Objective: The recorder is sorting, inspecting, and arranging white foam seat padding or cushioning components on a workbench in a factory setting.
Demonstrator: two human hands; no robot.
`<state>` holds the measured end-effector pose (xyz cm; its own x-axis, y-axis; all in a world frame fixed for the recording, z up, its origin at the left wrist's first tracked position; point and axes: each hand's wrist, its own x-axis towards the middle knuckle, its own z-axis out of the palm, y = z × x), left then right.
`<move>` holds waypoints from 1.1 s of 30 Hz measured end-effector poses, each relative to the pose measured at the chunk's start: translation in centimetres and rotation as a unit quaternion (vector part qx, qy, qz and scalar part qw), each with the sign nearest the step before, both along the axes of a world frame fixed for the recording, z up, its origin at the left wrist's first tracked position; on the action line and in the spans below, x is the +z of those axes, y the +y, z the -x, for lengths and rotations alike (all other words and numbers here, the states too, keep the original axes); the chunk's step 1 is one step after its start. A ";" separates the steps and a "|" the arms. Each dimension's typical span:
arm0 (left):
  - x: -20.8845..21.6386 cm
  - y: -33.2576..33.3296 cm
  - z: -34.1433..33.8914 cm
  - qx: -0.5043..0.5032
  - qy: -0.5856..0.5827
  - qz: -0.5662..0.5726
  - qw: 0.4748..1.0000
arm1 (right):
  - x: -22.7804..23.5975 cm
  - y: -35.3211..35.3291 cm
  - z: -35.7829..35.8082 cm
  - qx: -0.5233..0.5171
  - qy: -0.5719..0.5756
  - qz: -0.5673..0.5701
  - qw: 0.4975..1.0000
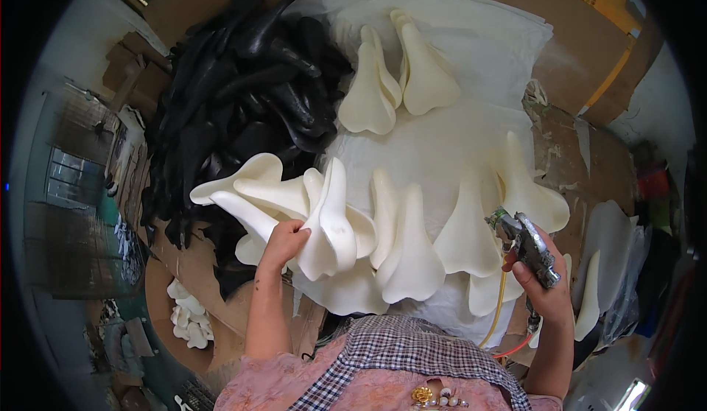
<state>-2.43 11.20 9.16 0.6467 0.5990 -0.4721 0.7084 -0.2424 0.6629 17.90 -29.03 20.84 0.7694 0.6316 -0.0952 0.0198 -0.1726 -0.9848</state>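
Note:
My left hand (283, 244) grips a cream, bicycle-saddle-shaped foam pad (328, 230), thumb pressed on its side. More pads of the same kind (258, 190) fan out around it, some overlapping; whether the hand holds any of those too is hard to tell. In my right hand (549, 282) is a metal spray gun (532, 247), its nozzle pointing left toward the standing pads. A yellow hose (498, 308) and a red hose (513, 349) run near its handle. Just beyond the gun stands a pad (532, 186), with others (468, 234) to its left.
Two pairs of cream pads (427, 76) lie at the far side of a white sheet (456, 138). A heap of black saddle-shaped pieces (243, 79) fills the left. Cardboard (574, 50) walls the back. Small white pieces (190, 319) sit in a round container at lower left.

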 end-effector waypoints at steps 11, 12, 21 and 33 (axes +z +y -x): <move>6.0 7.4 -12.9 -0.057 -0.156 -0.059 0.984 | 4.0 0.4 -0.9 -0.165 -0.086 -0.099 0.978; 5.9 8.0 -16.2 -0.066 -0.177 -0.072 0.979 | 4.0 0.0 -1.0 -0.155 -0.084 -0.101 0.979; -6.8 2.1 -41.3 -0.123 -0.110 -0.128 0.978 | 1.0 -2.4 -2.3 -0.130 -0.073 -0.006 0.989; 3.1 -2.3 -32.7 -0.309 -0.101 -0.074 0.943 | 1.5 -2.6 -2.6 -0.088 -0.069 -0.050 0.992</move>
